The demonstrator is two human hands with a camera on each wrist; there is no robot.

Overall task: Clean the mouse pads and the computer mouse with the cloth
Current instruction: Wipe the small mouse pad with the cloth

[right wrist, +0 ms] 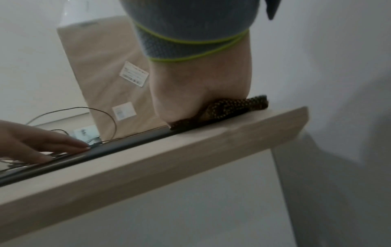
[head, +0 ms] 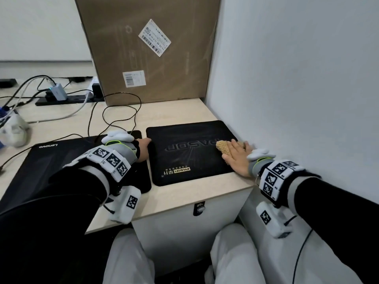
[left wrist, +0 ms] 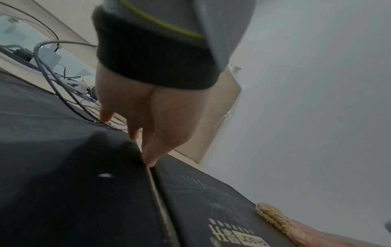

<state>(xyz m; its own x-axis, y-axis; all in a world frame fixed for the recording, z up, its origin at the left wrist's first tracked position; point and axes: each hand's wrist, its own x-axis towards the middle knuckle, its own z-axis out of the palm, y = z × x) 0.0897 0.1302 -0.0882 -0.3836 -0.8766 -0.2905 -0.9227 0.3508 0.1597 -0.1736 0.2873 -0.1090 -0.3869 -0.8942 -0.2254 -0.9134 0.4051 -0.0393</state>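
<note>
Head view: the right hand lies flat, fingers straight, pressing a tan cloth onto the right edge of the smaller mouse pad, close to the wall. The left hand rests at that pad's left edge, beside the larger Lenovo pad. A cardboard box stands behind on the tabletop.

Left wrist view: straight fingers reach into the narrow gap between both pads.

Right wrist view: the cloth shows beneath the palm at the tabletop's corner. No mouse is identifiable.

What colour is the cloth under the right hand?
Tan, a nubby beige cloth; the head view shows it best.
</note>
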